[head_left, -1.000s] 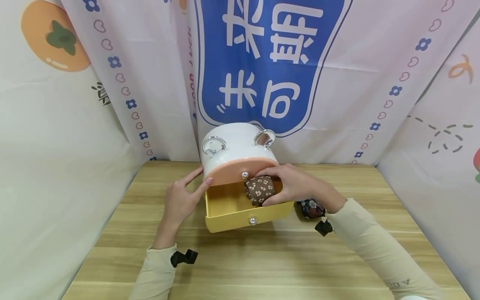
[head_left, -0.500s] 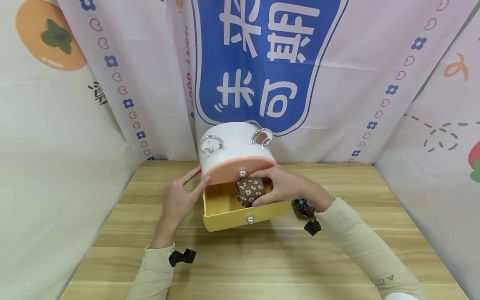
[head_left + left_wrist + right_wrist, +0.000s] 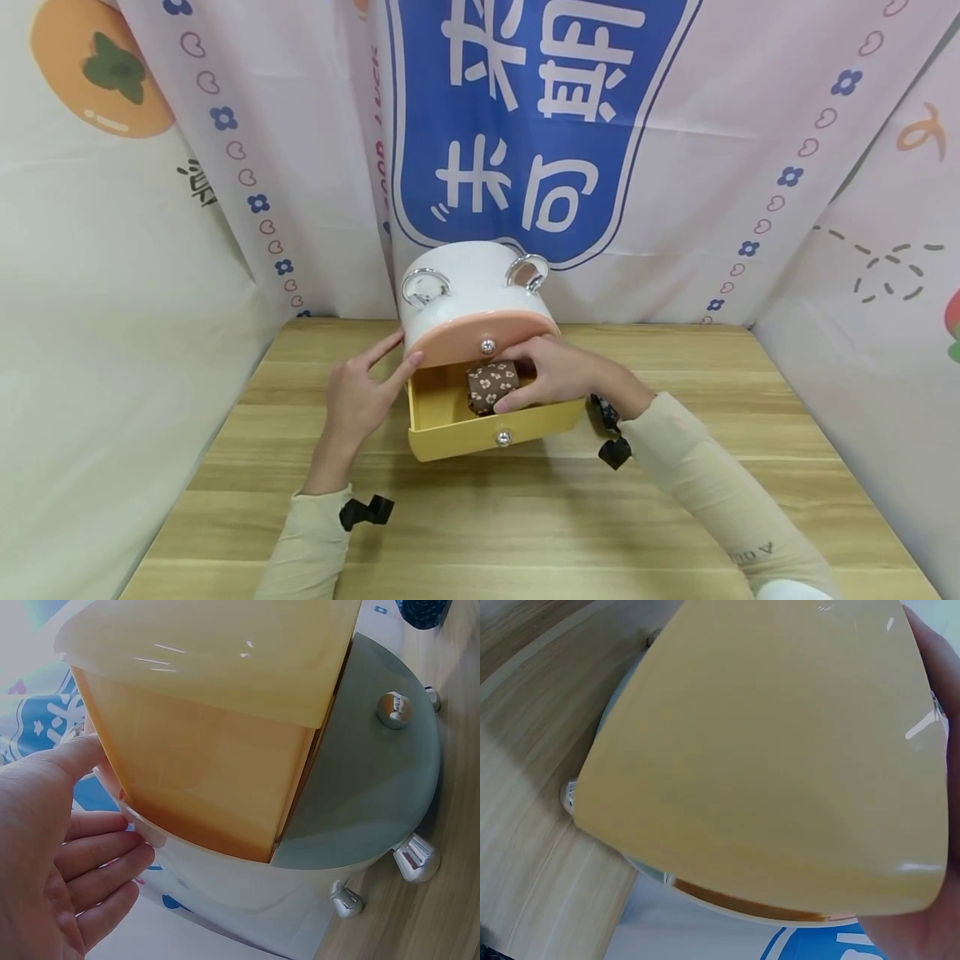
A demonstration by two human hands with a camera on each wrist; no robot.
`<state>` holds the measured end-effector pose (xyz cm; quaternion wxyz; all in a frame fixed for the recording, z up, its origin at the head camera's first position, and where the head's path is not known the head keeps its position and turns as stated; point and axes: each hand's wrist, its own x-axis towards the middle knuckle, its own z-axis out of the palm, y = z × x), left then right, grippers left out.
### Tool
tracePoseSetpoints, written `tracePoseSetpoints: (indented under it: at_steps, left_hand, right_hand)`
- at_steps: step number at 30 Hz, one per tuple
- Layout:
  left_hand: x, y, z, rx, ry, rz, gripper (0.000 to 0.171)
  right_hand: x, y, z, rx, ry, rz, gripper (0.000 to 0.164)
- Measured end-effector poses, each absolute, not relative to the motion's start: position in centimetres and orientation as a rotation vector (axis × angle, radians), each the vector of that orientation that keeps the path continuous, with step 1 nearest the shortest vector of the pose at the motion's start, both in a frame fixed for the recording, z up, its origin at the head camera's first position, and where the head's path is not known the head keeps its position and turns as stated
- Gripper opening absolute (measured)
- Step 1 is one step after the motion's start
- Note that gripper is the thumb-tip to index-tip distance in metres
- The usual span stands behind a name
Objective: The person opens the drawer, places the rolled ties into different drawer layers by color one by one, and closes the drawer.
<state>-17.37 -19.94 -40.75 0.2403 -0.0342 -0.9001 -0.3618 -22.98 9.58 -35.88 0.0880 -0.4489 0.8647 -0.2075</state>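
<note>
A white rounded cabinet [image 3: 476, 279] with silver ring handles stands at the back of the table, its yellow drawer [image 3: 457, 444] pulled out. My right hand [image 3: 562, 371] grips a brown floral cloth roll [image 3: 492, 385] low inside the drawer, thumb at the front. In the right wrist view the yellow drawer front [image 3: 765, 765] hides the roll and most of that hand. My left hand [image 3: 356, 404] rests its fingertips against the cabinet's left side. The left wrist view has this hand [image 3: 45, 847] beside the drawer's edge, fingers loosely extended.
A dark floral cloth bundle [image 3: 602, 410] lies on the wooden table [image 3: 480, 525] right of the cabinet, partly behind my right wrist. Above the open drawer is a pink drawer front [image 3: 450, 340] with a silver knob. Printed curtains [image 3: 322, 167] enclose the back and sides.
My right hand has carried the brown cloth roll leftward and slightly down into the drawer. The left hand stays against the cabinet.
</note>
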Motion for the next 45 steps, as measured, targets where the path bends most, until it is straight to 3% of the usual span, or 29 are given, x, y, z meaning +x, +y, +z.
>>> tracePoseSetpoints:
  at_steps: [8, 45]
  left_hand:
    - [-17.4, -19.9, -40.8, -0.112, -2.438, -1.009, 0.051]
    - [-17.5, -19.8, -40.8, -0.135, -2.403, -0.998, 0.05]
  right_hand:
    - [-23.0, 9.1, -36.1, -1.33, 2.569, -0.586, 0.052]
    - [-23.1, 7.9, -36.4, -1.435, 2.561, -0.335, 0.056]
